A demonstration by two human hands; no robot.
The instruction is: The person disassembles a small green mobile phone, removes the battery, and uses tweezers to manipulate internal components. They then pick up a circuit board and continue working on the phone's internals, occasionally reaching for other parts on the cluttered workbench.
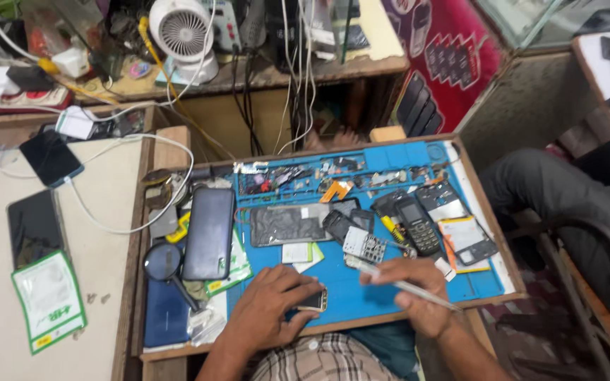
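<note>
Cluttered repair worktop (418, 300) w/ blue mat (361, 289). Small phone part (312, 300) is pinned by left hand (270, 310); tweezers (407, 286) are gripped in right hand (418, 296). Component work underway; fine tip placement needed next.

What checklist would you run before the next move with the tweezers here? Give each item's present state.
1. Left hand steadies the small gold-edged part: ok.
2. Right hand holds the tweezers: ok.
3. Tweezer tips touching the part: not ok, they are apart.
4. Part rests on the blue mat: ok.
5. Keypad phone lies away from both hands: ok.
6. Part's screws: cannot tell.
</note>
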